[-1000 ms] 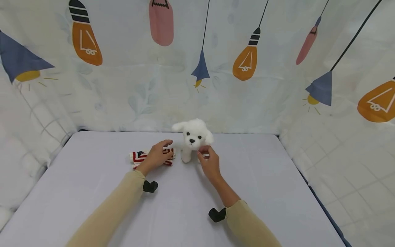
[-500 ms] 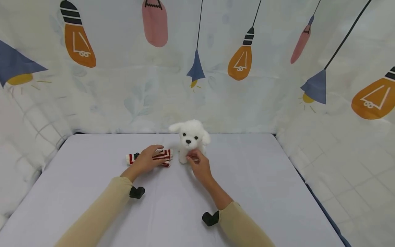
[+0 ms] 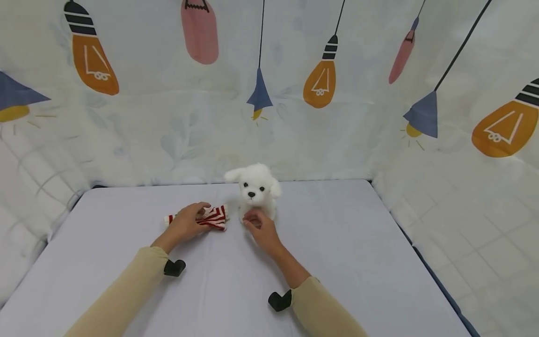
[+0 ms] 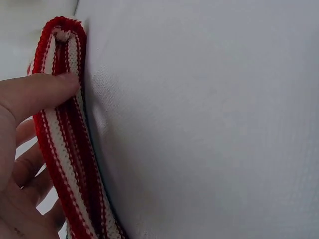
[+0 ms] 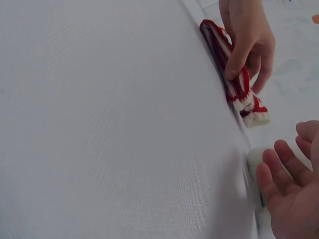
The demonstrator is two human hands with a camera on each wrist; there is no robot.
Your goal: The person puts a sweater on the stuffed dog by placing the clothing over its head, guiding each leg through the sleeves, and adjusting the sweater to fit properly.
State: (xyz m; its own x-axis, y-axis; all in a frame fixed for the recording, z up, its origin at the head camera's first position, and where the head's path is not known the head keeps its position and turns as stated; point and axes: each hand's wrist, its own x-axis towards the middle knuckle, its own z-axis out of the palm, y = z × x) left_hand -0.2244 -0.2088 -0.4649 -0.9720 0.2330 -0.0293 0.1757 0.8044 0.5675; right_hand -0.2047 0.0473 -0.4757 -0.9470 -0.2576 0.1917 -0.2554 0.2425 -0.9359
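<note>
On the white table, a white plush dog [image 3: 256, 179] stands upright near the back edge, facing me. To its left lies a small red-and-white striped knit garment [image 3: 217, 217], folded or bunched. My left hand [image 3: 185, 223] pinches it; in the left wrist view the thumb [image 4: 50, 92] presses over the striped knit [image 4: 67, 149] and the fingers are behind it. My right hand [image 3: 265, 236] is at the dog's chest and front legs, which it partly hides. In the right wrist view this right hand [image 5: 296, 199] has loosely bent fingers with nothing between them.
The table [image 3: 227, 290] has a white cover and stands against a light cloth backdrop [image 3: 294, 140] printed with lamps and bulbs. Similar cloth hangs at both sides. A small black device sits at each wrist.
My left hand has come down onto the garment and now pinches it, bunching its stripes. The right hand has gone slightly lower on the dog. The head view has shifted to the right.
</note>
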